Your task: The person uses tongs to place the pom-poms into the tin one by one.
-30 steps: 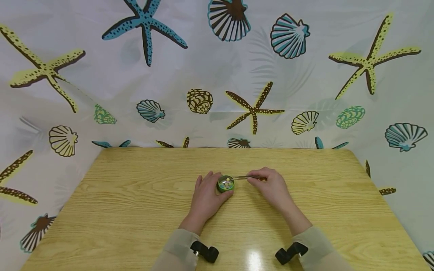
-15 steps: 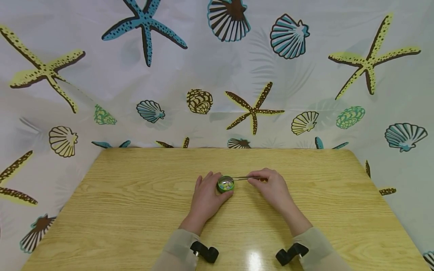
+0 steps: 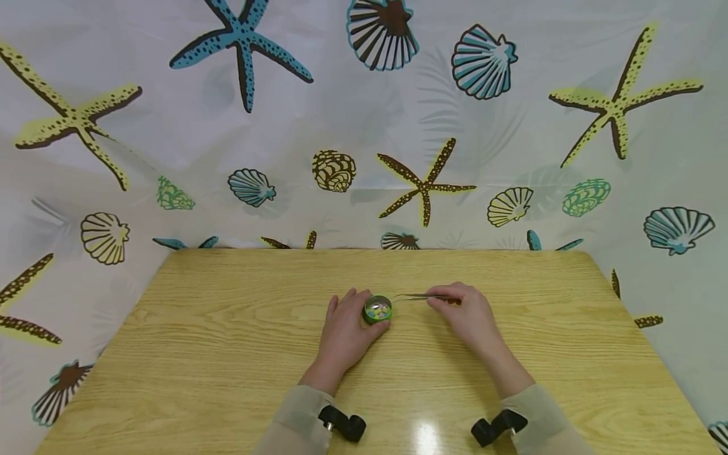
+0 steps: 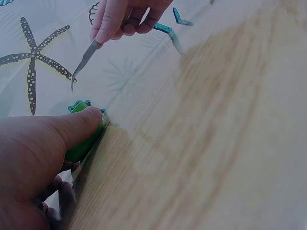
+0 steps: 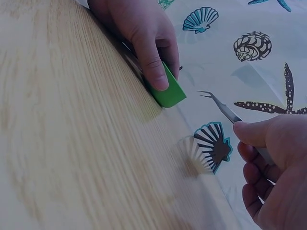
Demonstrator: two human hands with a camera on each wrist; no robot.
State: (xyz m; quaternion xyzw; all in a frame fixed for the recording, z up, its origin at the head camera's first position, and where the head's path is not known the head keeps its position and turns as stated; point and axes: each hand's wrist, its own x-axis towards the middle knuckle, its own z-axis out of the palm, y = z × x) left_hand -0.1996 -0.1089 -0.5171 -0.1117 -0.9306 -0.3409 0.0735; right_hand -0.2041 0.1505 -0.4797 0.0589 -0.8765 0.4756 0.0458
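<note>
A small round green container point(image 3: 378, 309) stands on the table in the head view, with several pastel pieces point(image 3: 380, 313) inside. My left hand point(image 3: 345, 332) grips its left side between thumb and fingers; the left wrist view shows the thumb point(image 4: 79, 127) along the green wall. To the right, my right hand point(image 3: 465, 314) pinches bent-tip metal tweezers point(image 5: 223, 108) between thumb and fingers. The tweezers' tips are spread slightly apart with nothing visible between them. In the head view they point left, just right of the container's rim.
The wood-grain table point(image 3: 239, 341) extends around both hands. Behind it and along its sides hangs a pale cloth point(image 3: 296, 126) printed with shells and starfish. Each sleeve carries a black mount point(image 3: 343, 423) at the wrist.
My right hand has moved right, drawing the tweezers' tips from over the container to outside its rim. A pale piece seen by the tips earlier is gone from there. My left hand stays put.
</note>
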